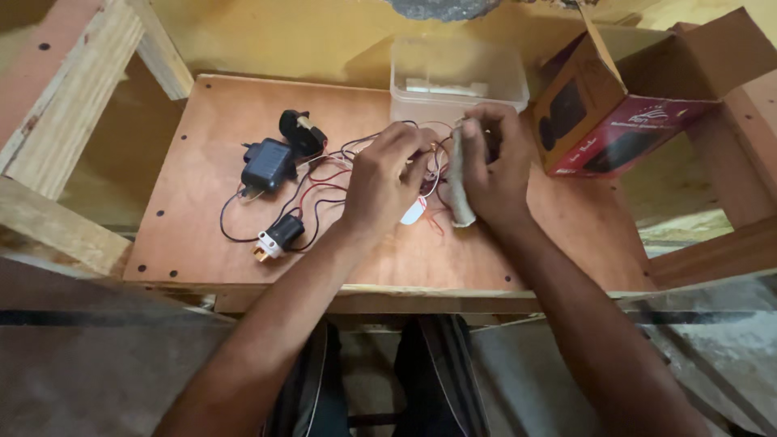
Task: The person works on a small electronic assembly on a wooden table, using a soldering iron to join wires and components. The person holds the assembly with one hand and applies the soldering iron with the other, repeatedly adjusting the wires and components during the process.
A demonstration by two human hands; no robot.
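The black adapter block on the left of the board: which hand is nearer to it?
Left. The left hand works the wires just right of the black adapter; the right hand sits farther right, gripping a pale cylindrical piece.

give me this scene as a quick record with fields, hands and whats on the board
surface: plywood board on a wooden frame
left hand: left hand pinching thin red and black wires
right hand: right hand gripping a pale cloth-like roll
left of hands: dark blue adapter, black plug, small black and white plug
behind hands: clear plastic tub
right: open red cardboard box
under hands: small white piece, kind unclear
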